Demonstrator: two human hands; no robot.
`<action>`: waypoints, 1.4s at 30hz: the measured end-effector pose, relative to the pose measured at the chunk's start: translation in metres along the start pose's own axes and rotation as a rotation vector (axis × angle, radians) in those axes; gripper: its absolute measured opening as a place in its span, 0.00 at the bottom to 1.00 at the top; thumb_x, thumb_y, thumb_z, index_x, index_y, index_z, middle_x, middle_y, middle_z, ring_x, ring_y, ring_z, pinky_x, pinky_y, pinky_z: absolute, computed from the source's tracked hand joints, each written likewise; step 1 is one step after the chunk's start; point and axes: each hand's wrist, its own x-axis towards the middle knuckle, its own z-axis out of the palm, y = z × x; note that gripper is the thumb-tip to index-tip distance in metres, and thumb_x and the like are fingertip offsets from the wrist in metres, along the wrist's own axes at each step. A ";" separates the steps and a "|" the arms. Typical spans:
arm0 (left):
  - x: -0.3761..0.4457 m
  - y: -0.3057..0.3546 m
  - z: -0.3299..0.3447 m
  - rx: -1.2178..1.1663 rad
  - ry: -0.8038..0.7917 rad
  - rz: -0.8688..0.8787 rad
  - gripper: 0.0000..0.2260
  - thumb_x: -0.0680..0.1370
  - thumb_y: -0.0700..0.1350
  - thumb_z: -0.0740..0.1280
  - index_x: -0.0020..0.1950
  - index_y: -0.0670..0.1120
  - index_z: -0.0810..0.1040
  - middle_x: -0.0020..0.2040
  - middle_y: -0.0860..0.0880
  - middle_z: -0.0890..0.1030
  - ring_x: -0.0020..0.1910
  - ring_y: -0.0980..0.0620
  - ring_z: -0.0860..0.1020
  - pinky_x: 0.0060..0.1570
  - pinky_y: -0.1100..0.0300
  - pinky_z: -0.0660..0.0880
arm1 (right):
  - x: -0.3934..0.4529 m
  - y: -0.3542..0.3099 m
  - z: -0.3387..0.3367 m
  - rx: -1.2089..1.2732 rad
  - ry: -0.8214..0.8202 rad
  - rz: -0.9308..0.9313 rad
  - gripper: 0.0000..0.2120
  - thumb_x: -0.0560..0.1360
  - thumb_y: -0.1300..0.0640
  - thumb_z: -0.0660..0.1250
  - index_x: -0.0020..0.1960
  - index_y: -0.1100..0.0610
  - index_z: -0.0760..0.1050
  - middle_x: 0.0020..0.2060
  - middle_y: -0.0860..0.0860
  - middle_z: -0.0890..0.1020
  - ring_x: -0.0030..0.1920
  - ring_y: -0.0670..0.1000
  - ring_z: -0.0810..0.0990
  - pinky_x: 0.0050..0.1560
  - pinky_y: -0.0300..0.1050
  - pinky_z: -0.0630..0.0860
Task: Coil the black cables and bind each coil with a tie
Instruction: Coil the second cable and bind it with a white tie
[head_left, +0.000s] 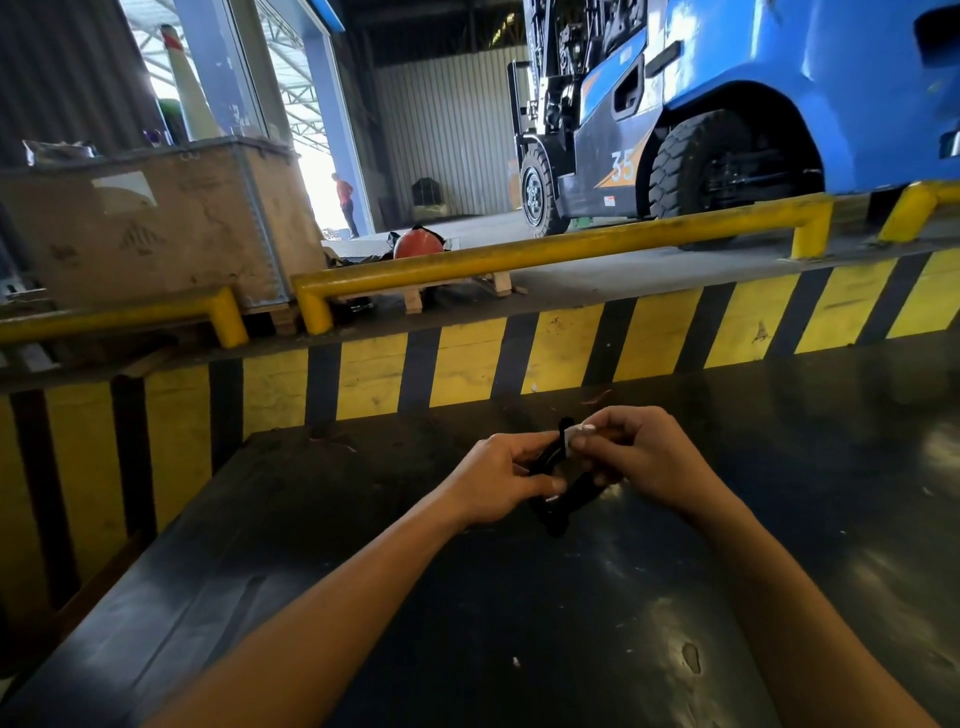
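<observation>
A small coil of black cable (563, 499) hangs between my two hands just above the dark table (519, 623). My left hand (498, 480) grips the coil's left side with fingers curled around it. My right hand (641, 457) pinches a thin white tie (571, 439) at the top of the coil, where a black loop sticks up. Most of the coil is hidden behind my fingers.
The table's far edge meets a yellow-and-black striped board (467, 364). Beyond it run yellow guard rails (519, 254), a large cardboard crate (145, 228) at left and a blue forklift (727, 114) at right. A person (345, 202) stands in the distant doorway.
</observation>
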 end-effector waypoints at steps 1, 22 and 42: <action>-0.001 -0.001 0.000 0.005 -0.037 -0.012 0.20 0.76 0.39 0.68 0.66 0.51 0.74 0.58 0.48 0.81 0.57 0.54 0.79 0.60 0.53 0.75 | -0.001 0.001 0.001 -0.085 0.027 -0.035 0.02 0.72 0.54 0.69 0.45 0.50 0.80 0.34 0.49 0.84 0.35 0.43 0.82 0.34 0.34 0.77; -0.007 -0.033 -0.017 -0.017 -0.472 -0.263 0.15 0.78 0.41 0.65 0.60 0.58 0.74 0.51 0.52 0.80 0.50 0.55 0.81 0.53 0.54 0.78 | -0.010 0.045 0.038 0.173 -0.097 0.205 0.07 0.73 0.58 0.69 0.51 0.54 0.80 0.43 0.51 0.84 0.43 0.44 0.82 0.41 0.32 0.77; -0.056 -0.176 0.070 -0.657 0.192 -0.947 0.12 0.77 0.37 0.68 0.59 0.39 0.76 0.55 0.40 0.82 0.51 0.45 0.83 0.50 0.49 0.81 | -0.049 0.176 0.117 0.140 -0.038 0.791 0.09 0.71 0.60 0.72 0.47 0.52 0.74 0.44 0.55 0.82 0.38 0.50 0.82 0.35 0.41 0.77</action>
